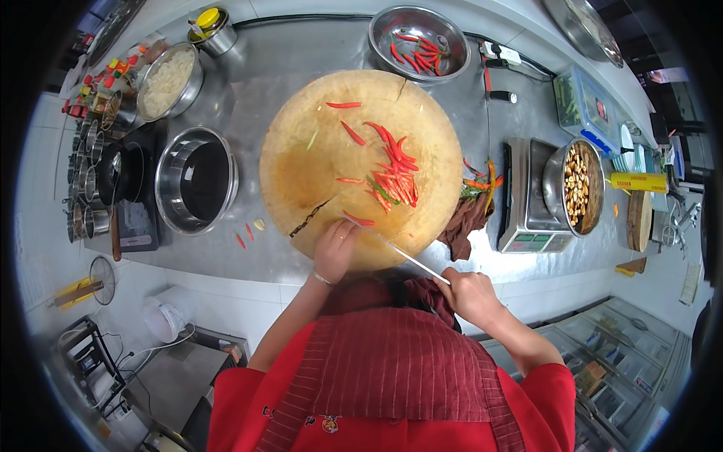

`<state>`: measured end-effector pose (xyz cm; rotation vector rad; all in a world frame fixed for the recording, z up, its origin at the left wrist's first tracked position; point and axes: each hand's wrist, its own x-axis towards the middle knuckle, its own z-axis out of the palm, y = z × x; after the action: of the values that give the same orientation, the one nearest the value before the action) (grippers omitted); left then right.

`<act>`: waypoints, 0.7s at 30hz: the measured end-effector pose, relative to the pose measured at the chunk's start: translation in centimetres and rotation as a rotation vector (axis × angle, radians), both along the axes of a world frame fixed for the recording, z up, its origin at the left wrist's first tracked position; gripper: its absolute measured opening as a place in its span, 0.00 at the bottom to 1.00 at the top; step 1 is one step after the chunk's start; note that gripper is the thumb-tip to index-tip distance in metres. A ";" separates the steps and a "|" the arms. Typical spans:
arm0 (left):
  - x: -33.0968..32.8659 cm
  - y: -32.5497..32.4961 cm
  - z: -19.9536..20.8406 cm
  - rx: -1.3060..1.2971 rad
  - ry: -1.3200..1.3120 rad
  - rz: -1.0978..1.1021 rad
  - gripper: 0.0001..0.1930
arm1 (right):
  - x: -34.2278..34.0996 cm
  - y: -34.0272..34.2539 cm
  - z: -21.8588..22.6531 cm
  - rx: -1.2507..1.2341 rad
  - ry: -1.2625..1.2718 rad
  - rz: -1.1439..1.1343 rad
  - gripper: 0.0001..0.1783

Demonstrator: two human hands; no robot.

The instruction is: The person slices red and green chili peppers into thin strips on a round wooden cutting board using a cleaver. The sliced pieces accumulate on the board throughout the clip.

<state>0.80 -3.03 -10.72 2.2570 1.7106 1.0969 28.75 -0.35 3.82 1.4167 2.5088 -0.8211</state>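
Across the near part of a round wooden chopping board [301,143] lies a kitchen knife [410,258], seen nearly edge-on. Its handle is wrapped in the closed fingers of my right hand [472,295], just past the board's near right edge. My left hand [336,248] is closed over the board's near edge, its fingertips pressed on a red chili pepper [360,220] beside the blade's tip. Farther in lies a pile of cut red chilies [395,184] with whole ones at its top. Two more chilies, one a loose red chili [343,105], lie toward the far side.
A steel bowl of red chilies [419,45] stands beyond the board. At left are an empty steel basin [162,181] and a bowl of pale slices [197,83]. At right, a scale [520,181] stands by a bowl of brown-and-white pieces [553,184]; a dark cloth [467,226] touches the board. A crack [310,216] splits the board.
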 end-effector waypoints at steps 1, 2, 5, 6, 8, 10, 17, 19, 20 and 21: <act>0.0 -0.1 -0.2 -0.006 -0.001 -0.001 0.15 | 0.0 0.0 0.3 0.002 -0.011 0.004 0.15; 0.0 -0.1 0.0 -0.010 -0.003 -0.001 0.15 | -0.1 0.0 0.6 0.005 -0.022 0.008 0.15; 0.0 0.1 0.4 0.007 -0.009 -0.012 0.15 | 0.1 0.0 1.0 0.024 -0.048 0.005 0.14; 0.1 0.2 0.5 0.017 -0.012 -0.017 0.16 | 0.2 0.1 1.1 0.031 -0.056 0.002 0.14; 0.2 0.4 0.8 0.021 -0.026 -0.023 0.16 | 0.3 0.4 1.5 0.031 -0.081 -0.003 0.14; 0.3 0.5 1.0 0.019 -0.036 -0.031 0.15 | 0.5 0.8 1.5 0.045 -0.089 0.007 0.13; -0.2 -0.2 -0.6 -0.044 -0.013 -0.068 0.12 | 0.6 2.4 2.1 0.036 -0.110 0.109 0.11; -0.3 -0.2 -0.6 -0.064 -0.012 -0.067 0.12 | 0.4 2.9 2.3 0.026 -0.119 0.135 0.11; -0.3 -0.2 -0.4 -0.080 -0.012 -0.067 0.13 | 0.3 3.2 2.4 0.023 -0.111 0.148 0.12; -0.3 -0.1 -0.3 -0.097 -0.012 -0.066 0.13 | 0.2 3.5 2.3 0.019 -0.102 0.160 0.12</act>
<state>0.52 -3.18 -11.02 2.2271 1.6346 0.9901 28.98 3.14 6.15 1.2107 2.5182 -0.6796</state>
